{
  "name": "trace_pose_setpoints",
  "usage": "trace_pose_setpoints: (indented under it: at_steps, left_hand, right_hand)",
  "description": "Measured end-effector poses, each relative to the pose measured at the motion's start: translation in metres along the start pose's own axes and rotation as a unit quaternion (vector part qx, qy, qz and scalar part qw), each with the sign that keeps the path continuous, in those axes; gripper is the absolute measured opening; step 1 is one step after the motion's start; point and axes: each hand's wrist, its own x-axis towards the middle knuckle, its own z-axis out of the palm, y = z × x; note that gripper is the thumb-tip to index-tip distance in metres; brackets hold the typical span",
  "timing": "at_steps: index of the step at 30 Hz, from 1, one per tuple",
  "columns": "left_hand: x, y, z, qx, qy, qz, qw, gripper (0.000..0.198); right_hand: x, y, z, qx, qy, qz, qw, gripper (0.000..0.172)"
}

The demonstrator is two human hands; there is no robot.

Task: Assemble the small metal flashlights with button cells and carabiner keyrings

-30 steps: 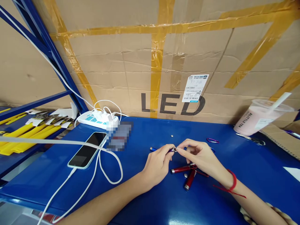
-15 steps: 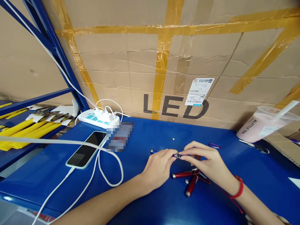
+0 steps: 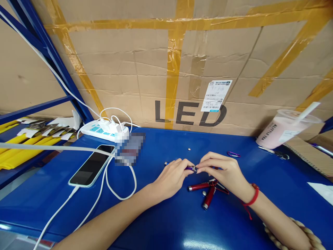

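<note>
My left hand [image 3: 174,177] is closed around a small blue-purple metal tube [image 3: 190,168] that looks like a keychain flashlight. Its silver end points right, and a blue piece [image 3: 166,163] shows behind the knuckles. At that silver end, the fingertips of my right hand [image 3: 221,169] are pinched together; whether a small part sits between them is hidden. Just below the hands lie a red metal tube [image 3: 199,186] and a second red tube [image 3: 208,198], both silver-tipped. A small round silver piece [image 3: 204,193] rests between them, and another silver piece [image 3: 189,149] lies farther back.
A purple carabiner [image 3: 233,154] lies behind my right hand. Toward the right edge stand a pink drink cup [image 3: 279,130] and a keyring [image 3: 284,156]. On the left are a phone [image 3: 90,170], a looped white cable [image 3: 135,184] and a power strip [image 3: 99,131]. A large cardboard box [image 3: 145,69] backs the blue table.
The whole view has shifted, so things appear farther left and slightly higher. Both hands stay together at the tube, and more of its purple body shows between them.
</note>
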Motion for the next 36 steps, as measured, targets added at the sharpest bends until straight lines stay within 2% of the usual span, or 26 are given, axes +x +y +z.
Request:
trace_pose_setpoints:
  at_steps: [4, 8, 16, 20, 30, 33, 36]
  left_hand:
    - [-0.001, 0.000, 0.000, -0.022, 0.013, 0.000, 1.000, 0.010]
    - [-0.003, 0.001, 0.003, -0.012, 0.034, 0.018, 0.999, 0.013]
    - [-0.005, -0.005, 0.008, 0.051, 0.095, 0.083, 0.991, 0.014]
    - [-0.004, -0.007, 0.010, 0.046, 0.104, 0.078, 0.990, 0.015]
    - [-0.004, 0.000, 0.008, -0.010, 0.108, 0.016, 0.994, 0.016]
    - [-0.004, 0.000, 0.008, 0.003, 0.098, 0.020, 0.995, 0.024]
    - [-0.004, -0.001, 0.008, 0.005, 0.096, 0.038, 0.995, 0.023]
  right_hand:
    - [-0.001, -0.002, 0.004, 0.042, 0.010, 0.015, 0.999, 0.020]
    - [0.000, -0.006, 0.007, 0.057, 0.011, 0.051, 0.997, 0.014]
    - [0.001, -0.011, 0.009, 0.048, -0.023, 0.146, 0.988, 0.011]
    - [0.002, -0.011, 0.009, 0.052, -0.018, 0.162, 0.985, 0.009]
    - [0.004, -0.011, 0.007, 0.106, -0.026, 0.213, 0.971, 0.013]
    - [0.005, -0.010, 0.008, 0.134, -0.027, 0.226, 0.964, 0.014]
    - [0.004, -0.009, 0.008, 0.137, -0.023, 0.229, 0.964, 0.015]
